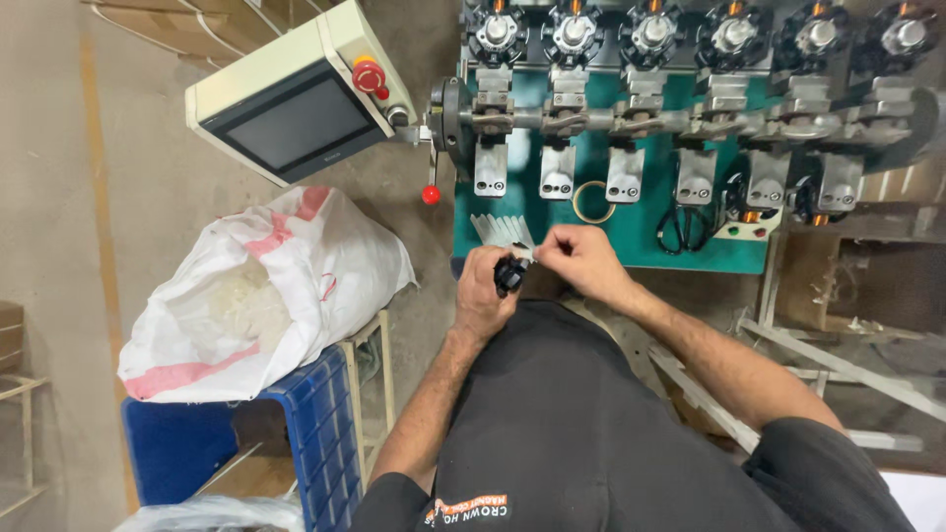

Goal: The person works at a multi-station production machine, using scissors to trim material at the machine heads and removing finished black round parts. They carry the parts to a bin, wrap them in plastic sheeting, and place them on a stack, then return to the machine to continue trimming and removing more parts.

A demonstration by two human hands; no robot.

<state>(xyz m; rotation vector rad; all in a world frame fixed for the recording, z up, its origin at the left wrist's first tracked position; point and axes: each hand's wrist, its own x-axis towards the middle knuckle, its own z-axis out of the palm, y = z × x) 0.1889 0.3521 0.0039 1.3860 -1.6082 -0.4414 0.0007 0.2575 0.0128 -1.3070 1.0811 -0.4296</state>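
Head view: green machine bench [641,232], concrete floor [59,197]

The small black part [509,274] looks like shiny plastic. The white strips [503,231] look like thin paper. The worktop [641,232] is smooth green paint. The clamps [491,169] are dull grey metal. The sack [246,286] is rough woven plastic.

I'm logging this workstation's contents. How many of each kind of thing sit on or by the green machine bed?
Winding heads along the top: 6
Tape ring: 1
Black scissors: 1
Red-knobbed lever: 1
Control screen: 1
White sack: 1
Blue crate: 1
Total: 12
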